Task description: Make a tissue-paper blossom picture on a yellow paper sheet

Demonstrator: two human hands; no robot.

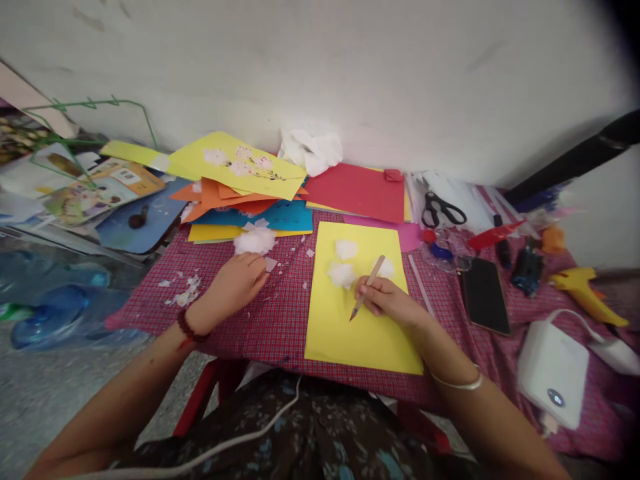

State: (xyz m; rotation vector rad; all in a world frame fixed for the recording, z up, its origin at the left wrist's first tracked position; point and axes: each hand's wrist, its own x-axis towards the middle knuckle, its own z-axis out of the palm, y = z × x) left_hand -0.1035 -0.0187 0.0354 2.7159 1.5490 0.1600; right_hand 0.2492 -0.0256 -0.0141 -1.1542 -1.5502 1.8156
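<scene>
A yellow sheet of paper (350, 340) lies on the checked tablecloth with several white cotton tufts (346, 249) on its upper half. Pinched in my right hand (387, 298) is a slim paintbrush (373, 279), its dark tip angled down just over the middle of the sheet. One cotton tuft sits right behind that hand, partly covered by it. My left hand (237, 283) rests palm down on the cloth left of the sheet, fingers loosely bent and holding nothing visible. Its fingertips are at the near edge of a larger cotton wad (255, 241).
Behind lie stacked coloured papers, including a yellow one with painted blossoms (240, 163) and a red sheet (357, 190). At right are scissors (440, 208), a phone (484, 293), a yellow glue gun (587, 293) and a white power bank (554, 370). Paper scraps (186, 293) lie at left.
</scene>
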